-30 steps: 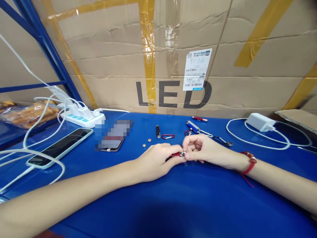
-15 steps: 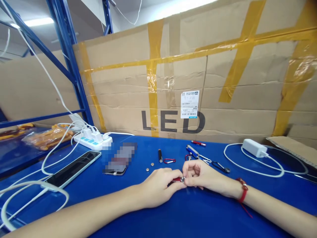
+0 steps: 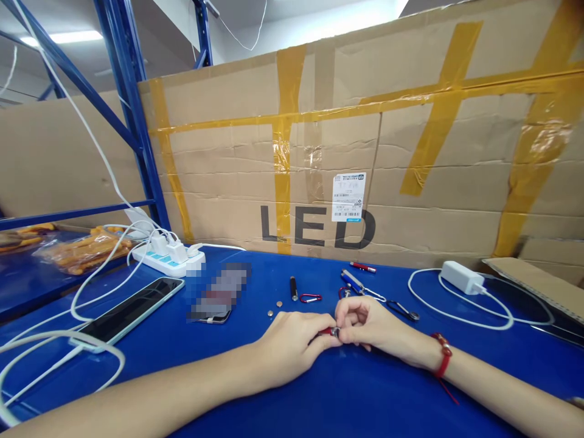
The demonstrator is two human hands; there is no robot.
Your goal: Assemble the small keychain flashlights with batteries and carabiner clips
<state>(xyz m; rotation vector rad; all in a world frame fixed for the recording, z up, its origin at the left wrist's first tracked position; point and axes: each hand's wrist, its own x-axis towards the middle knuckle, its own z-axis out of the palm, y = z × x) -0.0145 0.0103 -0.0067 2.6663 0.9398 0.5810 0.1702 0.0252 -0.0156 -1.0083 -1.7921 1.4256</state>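
Observation:
My left hand (image 3: pixel 294 344) is closed around a small red flashlight (image 3: pixel 327 331), most of which the fingers hide. My right hand (image 3: pixel 374 322) pinches the silver end of the same flashlight, thumb and forefinger touching it. Just beyond the hands lie a red carabiner (image 3: pixel 311 298) and a short black tube (image 3: pixel 293 288). Two button cells (image 3: pixel 279 304) rest on the blue table left of these. Behind my right hand is a blue flashlight (image 3: pixel 353 281) with a silver clip, partly covered by the fingers. A black carabiner (image 3: pixel 401 310) and a thin red tube (image 3: pixel 363 267) lie nearby.
A phone (image 3: pixel 130 313) with a white cable and a blurred-out flat object (image 3: pixel 219 295) lie left. Behind them is a white power strip (image 3: pixel 168 261). A white charger (image 3: pixel 462 277) with looped cable sits right. A large cardboard box (image 3: pixel 219 170) walls off the back.
The view has shifted slightly. Both hands keep the same grip on the red flashlight, with hardly any visible movement of the fingers.

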